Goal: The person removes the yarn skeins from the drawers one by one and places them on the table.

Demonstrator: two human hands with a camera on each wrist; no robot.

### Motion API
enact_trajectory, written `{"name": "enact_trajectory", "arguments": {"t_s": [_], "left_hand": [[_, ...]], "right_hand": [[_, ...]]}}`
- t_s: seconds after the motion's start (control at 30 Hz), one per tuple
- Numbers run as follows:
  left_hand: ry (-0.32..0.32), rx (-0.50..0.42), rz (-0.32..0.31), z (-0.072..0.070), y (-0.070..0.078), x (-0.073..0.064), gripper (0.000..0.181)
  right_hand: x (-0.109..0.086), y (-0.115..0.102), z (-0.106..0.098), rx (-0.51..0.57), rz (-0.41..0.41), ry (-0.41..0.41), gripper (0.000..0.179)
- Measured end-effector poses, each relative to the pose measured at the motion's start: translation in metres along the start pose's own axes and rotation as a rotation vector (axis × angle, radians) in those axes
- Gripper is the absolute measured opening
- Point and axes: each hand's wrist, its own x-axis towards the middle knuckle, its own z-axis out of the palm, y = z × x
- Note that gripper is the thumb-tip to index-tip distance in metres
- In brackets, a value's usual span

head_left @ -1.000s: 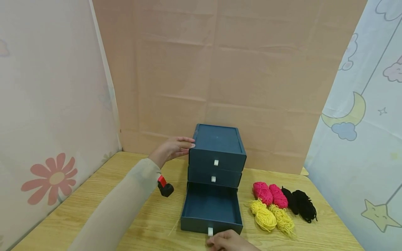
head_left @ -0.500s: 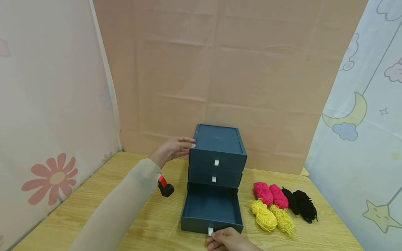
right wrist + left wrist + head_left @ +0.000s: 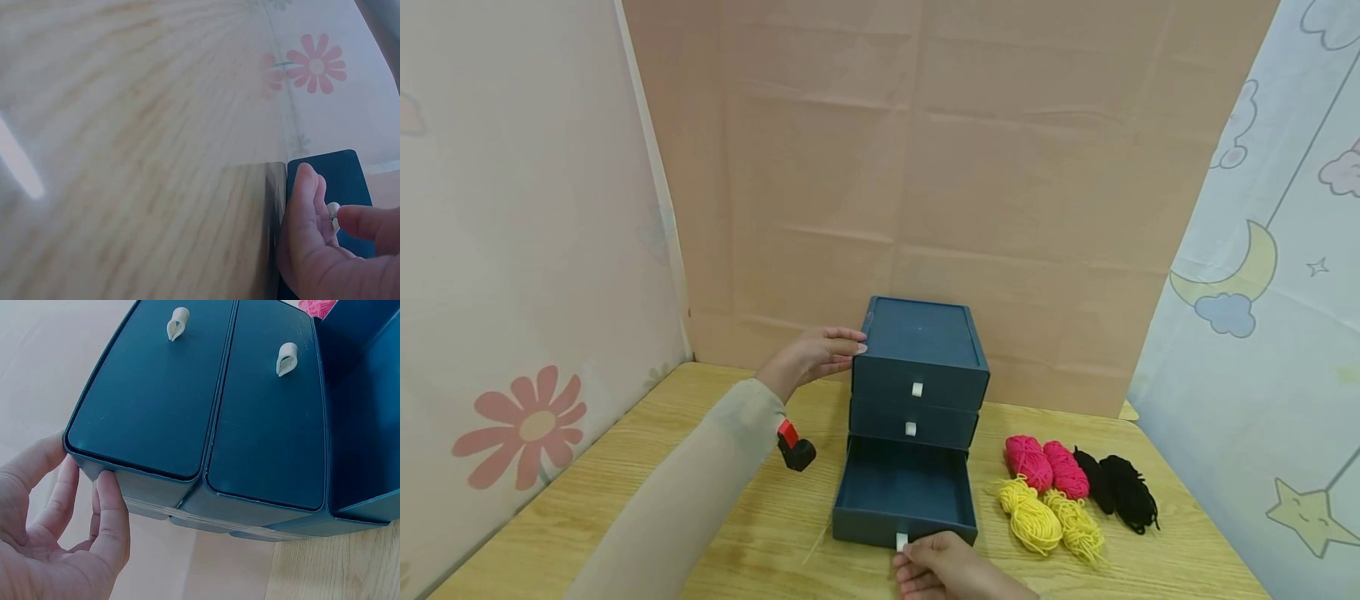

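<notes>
A dark blue drawer cabinet [image 3: 922, 335] with three stacked drawers stands on the table. Its upper two drawers are in, each with a small white pull tab. The bottom drawer [image 3: 904, 492] sticks out, with nothing in it. My left hand [image 3: 818, 352] rests with extended fingers against the cabinet's top left edge; in the left wrist view the fingertips touch the corner and side. At the front my right hand [image 3: 951, 568] pinches the bottom drawer's white pull tab [image 3: 334, 209] between thumb and fingers, the other fingers loosely bent beneath.
Right of the cabinet lie pink yarn skeins [image 3: 1028, 462], yellow yarn skeins [image 3: 1030, 518] and black yarn skeins [image 3: 1126, 492]. The wooden table [image 3: 760, 517] ends at a brown backdrop [image 3: 790, 208]. A black wrist camera [image 3: 797, 452] hangs under the left sleeve.
The bottom drawer has slid slightly inward, toward the cabinet, and my right hand has moved forward with its pull tab. My left hand has stayed at the cabinet's edge.
</notes>
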Motion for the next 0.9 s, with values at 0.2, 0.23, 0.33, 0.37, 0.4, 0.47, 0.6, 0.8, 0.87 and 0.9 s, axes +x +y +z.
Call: {"name": "enact_trajectory", "arguments": {"t_s": [0.2,0.23,0.33,0.37,0.4,0.47,0.6,0.8,0.87,0.9], "left_hand": [[0.013,-0.024,-0.018,0.001,0.000,0.002,0.033],[0.015,-0.027,-0.019,0.001,0.000,0.002,0.033],[0.019,-0.021,-0.017,0.001,0.000,0.002,0.033],[0.022,-0.019,-0.018,0.001,0.000,0.002,0.033],[0.022,-0.018,-0.018,0.001,0.000,0.002,0.033],[0.018,-0.013,-0.016,0.001,0.000,0.002,0.033],[0.005,0.002,-0.005,0.000,0.000,0.000,0.034],[-0.008,0.017,0.002,-0.002,0.000,0.000,0.036],[-0.005,0.016,0.002,-0.001,0.000,0.000,0.036],[-0.003,0.011,-0.001,-0.001,0.000,0.000,0.035]], "right_hand": [[0.006,-0.007,-0.002,0.073,0.012,0.029,0.029],[0.007,-0.008,-0.002,0.078,0.015,0.043,0.029],[0.012,-0.012,-0.003,0.079,0.017,0.085,0.028],[0.014,-0.013,-0.004,0.079,0.018,0.099,0.028],[0.016,-0.014,-0.006,0.079,0.017,0.113,0.028],[0.020,-0.016,-0.009,0.079,0.009,0.131,0.027],[0.027,-0.020,-0.015,0.090,-0.007,0.153,0.027],[0.039,-0.025,-0.023,0.093,-0.022,0.193,0.027],[0.043,-0.027,-0.024,0.093,-0.027,0.206,0.028],[0.044,-0.028,-0.025,0.096,-0.031,0.209,0.028]]}}
